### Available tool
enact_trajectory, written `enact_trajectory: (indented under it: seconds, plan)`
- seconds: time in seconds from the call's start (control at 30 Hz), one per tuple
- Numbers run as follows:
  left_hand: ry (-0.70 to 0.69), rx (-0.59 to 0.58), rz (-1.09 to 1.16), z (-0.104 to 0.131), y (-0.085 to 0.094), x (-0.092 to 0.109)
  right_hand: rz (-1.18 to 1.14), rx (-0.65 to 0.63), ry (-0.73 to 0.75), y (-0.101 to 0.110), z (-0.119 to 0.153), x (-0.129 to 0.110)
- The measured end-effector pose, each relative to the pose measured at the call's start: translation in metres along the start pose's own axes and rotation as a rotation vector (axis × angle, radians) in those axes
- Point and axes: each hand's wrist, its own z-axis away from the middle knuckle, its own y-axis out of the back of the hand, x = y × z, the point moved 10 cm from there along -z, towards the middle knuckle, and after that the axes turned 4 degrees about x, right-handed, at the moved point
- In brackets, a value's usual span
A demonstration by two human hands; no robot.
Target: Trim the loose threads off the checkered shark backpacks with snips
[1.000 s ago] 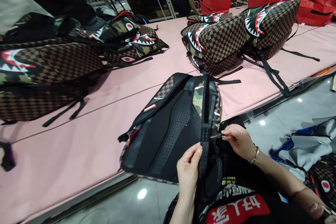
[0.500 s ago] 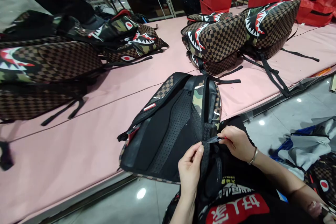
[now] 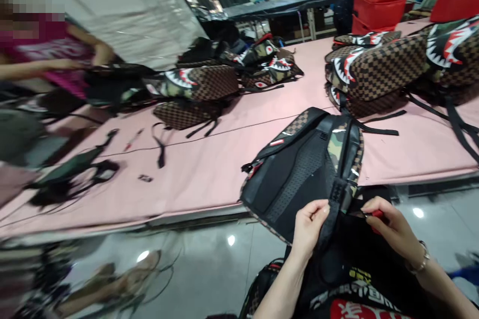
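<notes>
Right now your left hand (image 3: pixel 310 224) is pinching the black woven strap (image 3: pixel 334 209) of the brown checkered backpack with the black mesh back (image 3: pixel 303 172), with thumb and fingers closed on it. Your right hand (image 3: pixel 392 227) is holding a small red-handled tool (image 3: pixel 376 215), its fingers curled shut around it, just beside the same strap. That backpack is lying back-side up at the near edge of the pink padded surface (image 3: pixel 209 169), partly hanging over toward your lap. More brown checkered backpacks with shark-mouth prints (image 3: pixel 374 72) are sitting in a pile farther back on the right, and another pile (image 3: pixel 202 89) is lying to the left. A person in a dark pink shirt (image 3: pixel 48 55) is working at the far left, blurry.
</notes>
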Motion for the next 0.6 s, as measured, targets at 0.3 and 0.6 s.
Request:
enact_trajectory:
  seconds: [0.3, 0.6]
  plan:
    - [-0.172, 0.714, -0.473, -0.051, 0.235, 0.034, -0.023, -0.127, -0.164, -0.027, 0.011, 0.035]
    - [0.082, 0.499, 0.341, -0.052, 0.176, -0.056, 0.041, -0.011, -0.148, -0.018, 0.002, 0.033]
